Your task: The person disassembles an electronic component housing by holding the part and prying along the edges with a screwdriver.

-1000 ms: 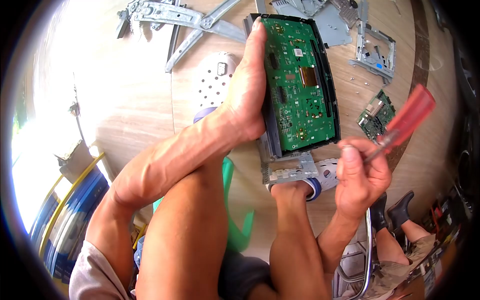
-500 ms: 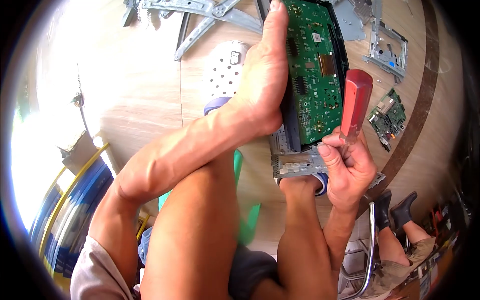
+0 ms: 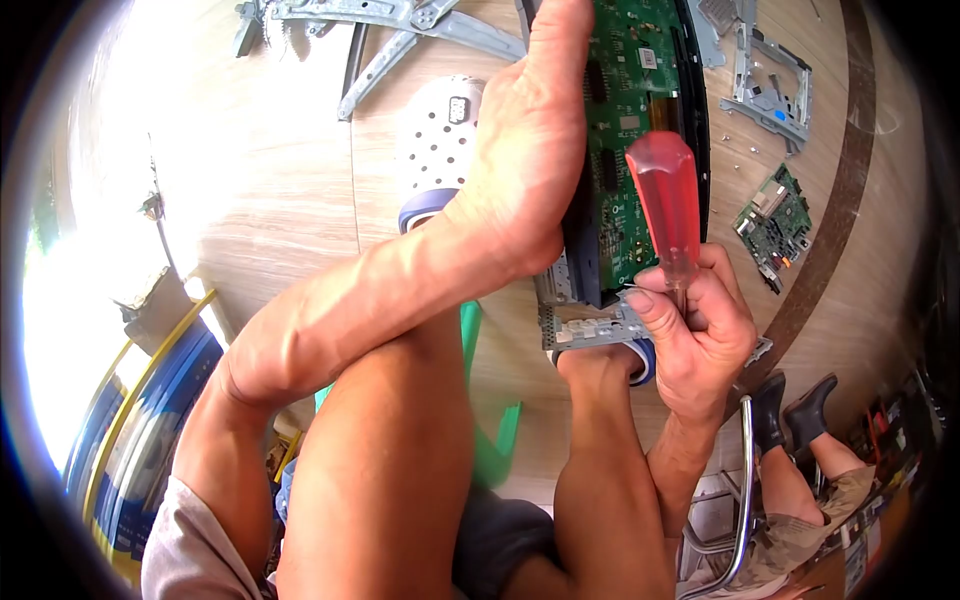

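Observation:
A green circuit board (image 3: 625, 200) sits in a black frame (image 3: 697, 110), tilted up at the top centre. My left hand (image 3: 530, 160) is wrapped round the frame's left side, its thumb along the edge and the other fingers hidden behind. In my right hand (image 3: 695, 335) is a screwdriver with a clear red handle (image 3: 668, 200). The handle points up over the board, and the shaft runs down between thumb and fingers; its tip is hidden. A perforated metal bracket (image 3: 590, 330) shows below the board's lower end, close to my right fingers.
On the floor at right lie a smaller circuit board (image 3: 775, 222), a metal frame (image 3: 775, 95) and a few screws. A scissor-shaped metal mechanism (image 3: 400, 25) lies at the top. Another person's boots (image 3: 805, 410) and a chrome chair leg (image 3: 743, 490) are at lower right.
The screwdriver handle has swung left, now covering part of the board. The board has turned slightly away and shifted right. Both hands keep their hold.

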`<state>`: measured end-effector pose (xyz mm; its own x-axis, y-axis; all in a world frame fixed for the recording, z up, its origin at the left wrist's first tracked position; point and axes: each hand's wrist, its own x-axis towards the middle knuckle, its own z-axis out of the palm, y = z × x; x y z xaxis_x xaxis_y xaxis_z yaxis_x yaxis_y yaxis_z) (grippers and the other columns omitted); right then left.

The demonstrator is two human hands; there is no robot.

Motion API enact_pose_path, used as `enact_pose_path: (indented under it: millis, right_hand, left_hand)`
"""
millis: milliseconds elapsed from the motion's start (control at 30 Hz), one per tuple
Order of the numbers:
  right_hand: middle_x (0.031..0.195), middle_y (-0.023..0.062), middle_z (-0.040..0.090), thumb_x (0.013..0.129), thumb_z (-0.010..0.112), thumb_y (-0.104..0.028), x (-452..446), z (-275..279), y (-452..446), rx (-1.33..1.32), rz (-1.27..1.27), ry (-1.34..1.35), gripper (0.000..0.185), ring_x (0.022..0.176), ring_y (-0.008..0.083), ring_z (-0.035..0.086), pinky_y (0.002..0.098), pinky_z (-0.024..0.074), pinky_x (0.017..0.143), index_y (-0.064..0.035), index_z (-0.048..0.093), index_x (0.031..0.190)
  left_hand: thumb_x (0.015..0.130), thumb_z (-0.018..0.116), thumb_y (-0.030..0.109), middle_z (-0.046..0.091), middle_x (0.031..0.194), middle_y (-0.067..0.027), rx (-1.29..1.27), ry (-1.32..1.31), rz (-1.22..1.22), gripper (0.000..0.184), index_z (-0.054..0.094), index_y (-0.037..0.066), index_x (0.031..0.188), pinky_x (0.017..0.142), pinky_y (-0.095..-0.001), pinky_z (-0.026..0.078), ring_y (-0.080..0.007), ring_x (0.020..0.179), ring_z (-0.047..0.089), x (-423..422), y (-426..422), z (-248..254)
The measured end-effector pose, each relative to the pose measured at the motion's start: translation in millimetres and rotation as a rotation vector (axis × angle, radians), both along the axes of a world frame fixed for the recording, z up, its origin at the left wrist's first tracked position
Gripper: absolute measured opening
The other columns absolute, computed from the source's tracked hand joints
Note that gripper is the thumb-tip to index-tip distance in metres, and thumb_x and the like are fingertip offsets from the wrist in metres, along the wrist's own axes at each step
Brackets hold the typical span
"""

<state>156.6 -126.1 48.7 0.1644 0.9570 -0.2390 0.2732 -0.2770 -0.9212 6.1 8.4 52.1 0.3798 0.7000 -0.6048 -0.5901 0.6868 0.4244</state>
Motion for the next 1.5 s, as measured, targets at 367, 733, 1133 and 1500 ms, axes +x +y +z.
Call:
enact_pose_path:
  millis: [367,733,1133,1500]
  right_hand:
    - [0.088,0.0067,0.063,0.078,0.083,0.002,-1,4,5,0.011,0.059,-0.075,0.018,0.07,0.0142,0.058,0.0273,0.0469,0.06,0.0038,0.07,0.089]
    - [0.088,0.0082,0.063,0.076,0.083,0.003,0,14,11,-0.04,0.097,-0.081,0.02,0.072,0.0171,0.064,0.0294,0.0503,0.062,0.0052,0.07,0.091]
    - [0.086,0.0084,0.063,0.075,0.085,0.001,1,10,10,-0.069,0.111,-0.066,0.021,0.07,0.0168,0.062,0.0291,0.0493,0.061,0.0042,0.071,0.09]
    - [0.091,0.0046,0.063,0.078,0.083,0.004,-2,5,8,-0.187,0.024,0.185,0.021,0.079,0.0124,0.068,0.0243,0.0524,0.067,0.007,0.07,0.093]
  left_hand:
    - [0.104,0.042,0.059,0.059,0.138,-0.0119,0.06,0.027,0.001,0.064,0.048,0.012,0.147,0.117,-0.0458,0.038,-0.028,0.133,0.051,1,8,18]
    - [0.104,0.042,0.058,0.059,0.138,-0.0118,0.058,0.029,-0.007,0.064,0.049,0.012,0.146,0.115,-0.0455,0.039,-0.0277,0.132,0.052,1,5,16]
    - [0.104,0.043,0.058,0.059,0.137,-0.0116,0.046,0.025,-0.017,0.063,0.049,0.011,0.146,0.114,-0.0452,0.04,-0.0273,0.13,0.052,2,3,12]
    - [0.104,0.043,0.058,0.06,0.136,-0.0115,0.035,0.019,-0.025,0.063,0.049,0.011,0.145,0.113,-0.0449,0.041,-0.027,0.129,0.053,-1,2,9]
